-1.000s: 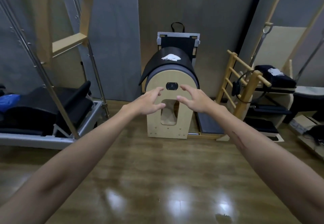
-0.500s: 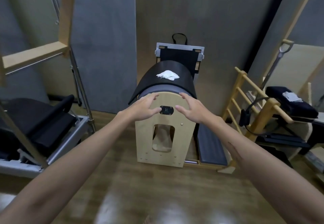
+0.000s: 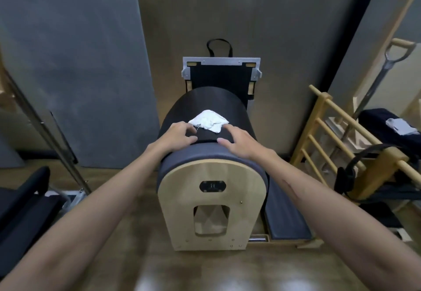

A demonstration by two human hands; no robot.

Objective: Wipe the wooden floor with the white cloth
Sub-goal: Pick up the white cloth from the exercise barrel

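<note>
Both hands reach forward over a padded barrel. The left hand (image 3: 176,134) has loosely spread fingers, its fingertips at the near left edge of the white cloth (image 3: 208,121), gripping nothing. The right hand (image 3: 239,141) lies open, fingers relaxed, just beside the cloth's right edge. The crumpled cloth rests on top of the dark barrel (image 3: 205,156), which has a pale wooden end panel. The barrel stands on the wooden floor (image 3: 205,270). A wooden ladder frame (image 3: 330,126) stands to the right.
</note>
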